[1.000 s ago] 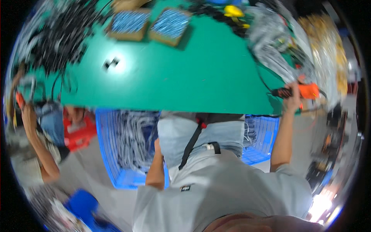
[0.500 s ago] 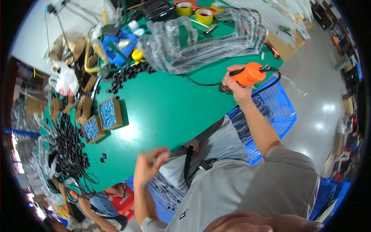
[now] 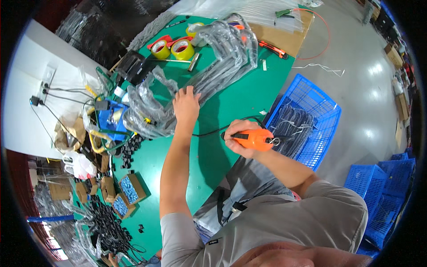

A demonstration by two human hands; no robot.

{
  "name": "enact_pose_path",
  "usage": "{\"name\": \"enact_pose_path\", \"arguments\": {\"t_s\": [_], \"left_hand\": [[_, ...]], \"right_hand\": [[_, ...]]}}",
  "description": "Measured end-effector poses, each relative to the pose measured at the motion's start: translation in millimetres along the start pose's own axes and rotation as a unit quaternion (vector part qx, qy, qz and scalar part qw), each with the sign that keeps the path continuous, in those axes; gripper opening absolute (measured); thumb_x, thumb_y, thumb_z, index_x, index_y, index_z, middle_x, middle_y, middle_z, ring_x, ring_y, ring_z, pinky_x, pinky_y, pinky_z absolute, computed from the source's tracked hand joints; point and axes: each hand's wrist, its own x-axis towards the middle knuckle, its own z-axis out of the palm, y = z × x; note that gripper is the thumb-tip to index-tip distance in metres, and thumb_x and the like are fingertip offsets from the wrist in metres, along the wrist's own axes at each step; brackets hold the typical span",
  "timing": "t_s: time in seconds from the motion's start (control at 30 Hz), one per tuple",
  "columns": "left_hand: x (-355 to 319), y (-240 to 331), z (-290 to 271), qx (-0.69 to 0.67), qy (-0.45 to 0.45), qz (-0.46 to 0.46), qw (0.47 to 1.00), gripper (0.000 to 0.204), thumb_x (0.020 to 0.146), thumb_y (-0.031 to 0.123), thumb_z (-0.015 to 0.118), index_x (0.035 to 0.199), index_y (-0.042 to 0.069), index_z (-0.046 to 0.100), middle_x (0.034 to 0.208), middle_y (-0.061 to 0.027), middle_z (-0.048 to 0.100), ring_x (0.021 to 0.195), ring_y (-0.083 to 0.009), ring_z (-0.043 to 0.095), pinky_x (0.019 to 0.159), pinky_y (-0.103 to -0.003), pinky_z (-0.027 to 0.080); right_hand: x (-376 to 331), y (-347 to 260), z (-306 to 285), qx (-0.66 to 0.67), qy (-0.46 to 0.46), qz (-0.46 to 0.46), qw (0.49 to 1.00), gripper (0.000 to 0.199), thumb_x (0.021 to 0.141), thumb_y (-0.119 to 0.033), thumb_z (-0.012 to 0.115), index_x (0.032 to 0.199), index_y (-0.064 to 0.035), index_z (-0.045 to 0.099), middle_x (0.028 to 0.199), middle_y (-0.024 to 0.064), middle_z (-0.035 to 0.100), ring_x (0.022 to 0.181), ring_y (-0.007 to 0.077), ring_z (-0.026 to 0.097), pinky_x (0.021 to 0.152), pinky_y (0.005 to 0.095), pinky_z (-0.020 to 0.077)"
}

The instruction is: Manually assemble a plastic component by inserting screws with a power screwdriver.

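Observation:
My right hand [image 3: 238,135] is wrapped around an orange electric screwdriver [image 3: 258,139] with a black grip and a metal hanging ring at its end. It is held above the table's near right edge, beside a black cord. Farther forward, my left hand [image 3: 186,108] has its fingers bent over the edge of a bundle of grey strips in clear plastic wrap [image 3: 222,75]. The underside of those fingers is hidden. The bundle lies bent in an angular shape across the green table [image 3: 207,155].
Yellow tape rolls [image 3: 181,50] and an orange cutter knife [image 3: 273,49] lie at the back. Boxes of small blue parts [image 3: 138,186] and a heap of black cables [image 3: 104,222] are on the left. A blue basket [image 3: 327,120] stands to the right, holding dark strips.
My left hand has moved forward from the table's near edge onto the wrapped bundle. The screwdriver, still in my right hand, is lower and nearer my body. The whole view has turned.

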Motion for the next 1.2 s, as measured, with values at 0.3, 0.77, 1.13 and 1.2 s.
{"name": "enact_pose_path", "arguments": {"t_s": [0.3, 0.77, 1.13, 1.2], "left_hand": [[-10, 3, -24, -0.036, 0.118, 0.044, 0.991, 0.030, 0.087, 0.026, 0.074, 0.113, 0.012, 0.069, 0.110, -0.0072, 0.061, 0.104, -0.0329, 0.059, 0.087, -0.046, 0.048], [-40, 22, -7, -0.051, 0.012, 0.007, 0.999, 0.034, 0.091, 0.024, 0.068, 0.121, 0.008, 0.061, 0.115, -0.0135, 0.062, 0.109, -0.0351, 0.058, 0.089, -0.048, 0.047], [-134, 89, -47, -0.171, 0.052, 0.102, 0.979, 0.053, 0.084, 0.016, 0.077, 0.135, 0.013, 0.060, 0.134, -0.0163, 0.055, 0.122, -0.0377, 0.052, 0.105, -0.049, 0.041], [-144, 101, -45, -0.145, 0.054, 0.102, 0.983, 0.053, 0.084, 0.015, 0.077, 0.135, 0.014, 0.060, 0.135, -0.0167, 0.054, 0.123, -0.0375, 0.052, 0.105, -0.050, 0.041]], "right_hand": [[18, 27, -4, 0.226, 0.206, 0.167, 0.937, 0.029, 0.090, -0.010, 0.073, 0.114, -0.0046, 0.056, 0.087, 0.0059, 0.065, 0.075, 0.0147, 0.065, 0.067, 0.0312, 0.0521], [79, 50, -64, -0.471, -0.073, 0.458, 0.750, 0.064, 0.088, -0.062, 0.067, 0.077, 0.0013, 0.066, 0.064, 0.0128, 0.066, 0.065, 0.0294, 0.069, 0.061, 0.0390, 0.0562], [152, 136, -98, -0.504, 0.202, 0.044, 0.839, 0.047, 0.087, -0.047, 0.071, 0.095, -0.0008, 0.067, 0.083, 0.0191, 0.069, 0.087, 0.0383, 0.070, 0.078, 0.0480, 0.0547], [169, 143, -94, -0.541, 0.161, 0.149, 0.812, 0.045, 0.087, -0.045, 0.071, 0.096, -0.0011, 0.068, 0.084, 0.0191, 0.069, 0.091, 0.0380, 0.069, 0.080, 0.0483, 0.0529]]}}
